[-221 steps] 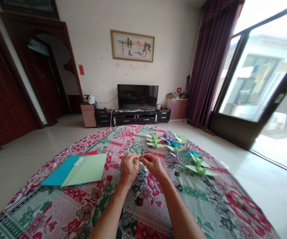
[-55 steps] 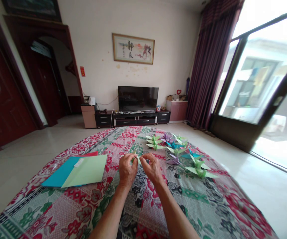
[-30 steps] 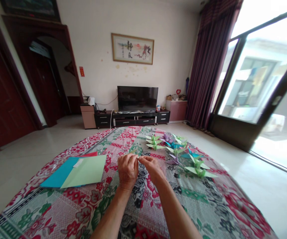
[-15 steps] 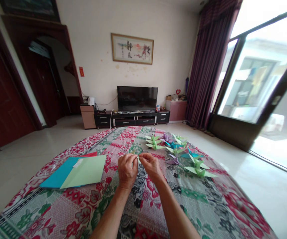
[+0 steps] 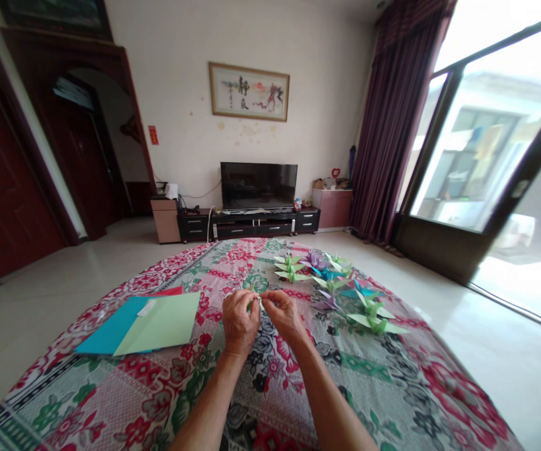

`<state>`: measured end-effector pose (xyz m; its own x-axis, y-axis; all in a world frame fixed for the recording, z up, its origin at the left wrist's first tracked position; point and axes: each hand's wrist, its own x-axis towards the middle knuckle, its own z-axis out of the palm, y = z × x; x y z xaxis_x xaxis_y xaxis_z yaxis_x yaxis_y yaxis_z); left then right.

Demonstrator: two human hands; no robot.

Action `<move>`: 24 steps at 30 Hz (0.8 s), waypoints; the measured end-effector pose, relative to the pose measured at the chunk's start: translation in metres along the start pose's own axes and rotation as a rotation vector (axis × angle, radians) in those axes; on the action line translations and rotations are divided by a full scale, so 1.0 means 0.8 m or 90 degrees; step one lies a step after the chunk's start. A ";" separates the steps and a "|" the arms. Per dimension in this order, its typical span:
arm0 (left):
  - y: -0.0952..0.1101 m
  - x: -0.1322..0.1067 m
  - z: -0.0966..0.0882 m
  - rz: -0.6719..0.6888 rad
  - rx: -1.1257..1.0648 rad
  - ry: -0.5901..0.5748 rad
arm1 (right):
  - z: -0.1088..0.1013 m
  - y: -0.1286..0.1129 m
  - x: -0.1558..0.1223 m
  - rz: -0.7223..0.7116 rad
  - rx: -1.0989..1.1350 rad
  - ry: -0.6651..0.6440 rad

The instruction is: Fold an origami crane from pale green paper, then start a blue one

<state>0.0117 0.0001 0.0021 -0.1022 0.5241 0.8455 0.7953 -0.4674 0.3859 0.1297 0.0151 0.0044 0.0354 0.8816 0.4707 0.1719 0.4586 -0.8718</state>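
Note:
Just above the middle of the flowered tablecloth [image 5: 270,351], my left hand [image 5: 241,318] and my right hand [image 5: 282,313] meet at the fingertips. Both are closed in a pinch on a small piece of light green paper [image 5: 262,306]. Only slivers of the paper show between the fingers; its folded shape is mostly hidden. To the right of my hands stand several folded paper cranes, among them a green crane [image 5: 376,322], a purple crane [image 5: 329,302] and another green crane [image 5: 292,270].
Left of my hands lies a stack of paper sheets, with a light green sheet [image 5: 162,326] over a blue sheet [image 5: 106,329] and a red edge behind. A small white slip [image 5: 146,308] rests on top. Beyond the round table stands a television [image 5: 258,186] on a low cabinet.
My fingertips have shifted slightly on the green paper, and a bit more of it shows by my left fingers. The cranes and sheets have stayed in place.

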 end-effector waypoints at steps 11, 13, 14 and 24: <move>0.001 -0.002 -0.004 0.054 0.052 -0.021 | -0.008 -0.038 -0.003 0.104 -0.076 -0.040; 0.002 -0.002 -0.004 0.063 0.053 -0.021 | -0.008 -0.037 -0.003 0.124 -0.063 -0.051; 0.002 -0.001 -0.004 0.067 0.052 -0.018 | -0.007 -0.036 -0.004 0.132 -0.051 -0.056; 0.003 0.000 -0.003 0.055 0.029 0.003 | -0.001 -0.017 -0.001 0.146 0.056 -0.057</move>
<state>0.0122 -0.0030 0.0037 -0.0349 0.4791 0.8771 0.8279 -0.4777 0.2939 0.1283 0.0083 0.0159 -0.0243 0.9683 0.2484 0.0826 0.2496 -0.9648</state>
